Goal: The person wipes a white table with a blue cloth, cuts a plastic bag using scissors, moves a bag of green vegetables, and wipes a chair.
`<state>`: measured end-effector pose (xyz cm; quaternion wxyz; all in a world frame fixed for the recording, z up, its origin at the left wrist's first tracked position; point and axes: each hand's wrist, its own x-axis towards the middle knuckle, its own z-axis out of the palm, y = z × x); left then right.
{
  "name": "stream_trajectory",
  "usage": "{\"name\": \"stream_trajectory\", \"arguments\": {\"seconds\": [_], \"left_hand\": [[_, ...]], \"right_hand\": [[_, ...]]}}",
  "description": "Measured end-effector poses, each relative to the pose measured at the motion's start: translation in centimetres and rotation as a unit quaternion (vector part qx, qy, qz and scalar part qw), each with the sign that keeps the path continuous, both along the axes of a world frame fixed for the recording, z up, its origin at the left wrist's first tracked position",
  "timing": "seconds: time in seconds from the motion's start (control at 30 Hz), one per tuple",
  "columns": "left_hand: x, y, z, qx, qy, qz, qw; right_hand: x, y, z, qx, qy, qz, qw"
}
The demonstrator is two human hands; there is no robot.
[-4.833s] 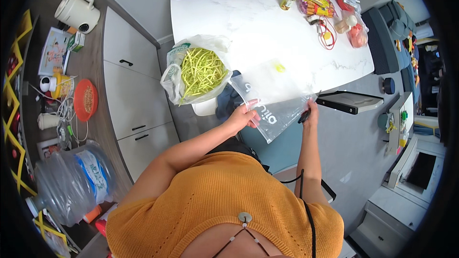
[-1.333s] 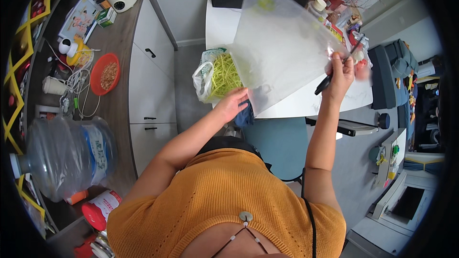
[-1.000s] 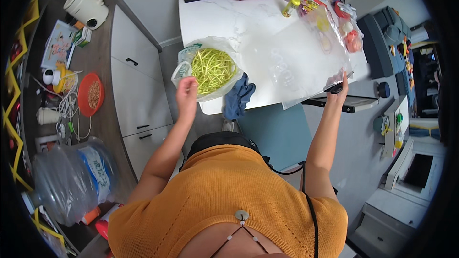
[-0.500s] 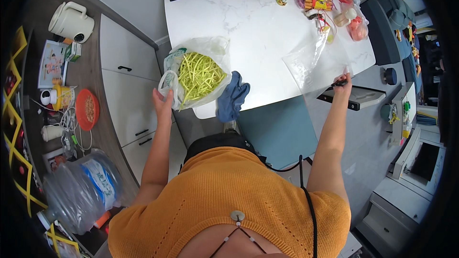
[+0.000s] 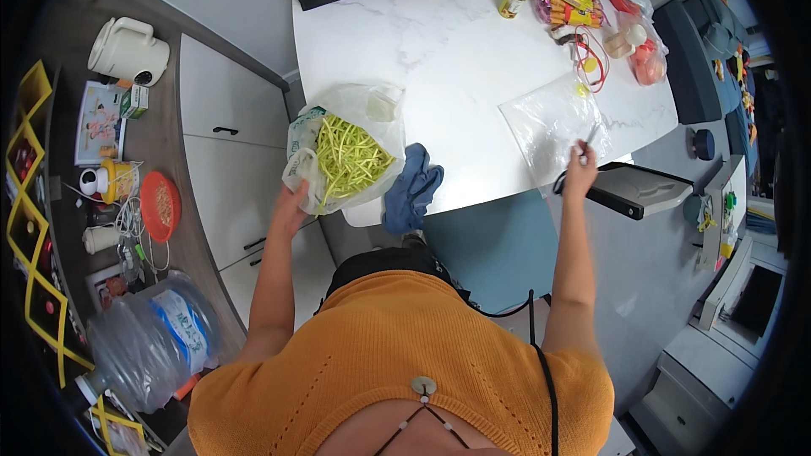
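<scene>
Taking hold of the stalk bag, by my reading.
My left hand (image 5: 289, 208) is partly closed on the edge of the translucent white plastic bag (image 5: 378, 106) of thin yellow-green stalks (image 5: 348, 162), at the near-left corner of the white marbled table (image 5: 448, 110); my right hand (image 5: 579, 173) grips a black-handled knife (image 5: 559, 183) by the flat clear plastic bag (image 5: 539, 122). Next calls for a firm hold (blade kept off the film).

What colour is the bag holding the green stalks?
The plastic bag is translucent white with green print, best seen in the head view.
</scene>
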<state>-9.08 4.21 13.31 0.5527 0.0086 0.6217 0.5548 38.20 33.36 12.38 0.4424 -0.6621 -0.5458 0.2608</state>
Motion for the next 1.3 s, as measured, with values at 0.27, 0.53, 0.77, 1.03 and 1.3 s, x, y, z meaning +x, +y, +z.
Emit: {"name": "stream_trajectory", "arguments": {"seconds": [0.27,0.53,0.77,1.03,1.3], "left_hand": [[0.7,0.5,0.7,0.042,-0.012,-0.003,0.999],[-0.8,1.7,-1.9,0.127,-0.082,0.029,0.988],[-1.7,2.9,-1.0,0.106,-0.096,0.059,0.988],[-6.1,4.6,-2.4,0.141,-0.134,0.014,0.981],[-8.6,13.5,2.3,0.197,-0.067,-0.004,0.978]], "right_hand": [[-17.1,-5.2,0.5,-0.261,0.125,0.282,0.915],[-26.7,-5.5,-1.2,-0.321,0.115,0.330,0.880],[-29.1,-6.6,-1.7,-0.306,0.034,0.336,0.890],[-30.4,-5.2,1.3,-0.376,0.277,0.254,0.847],[-31.9,0.0,2.4,-0.335,0.313,0.222,0.860]]}}
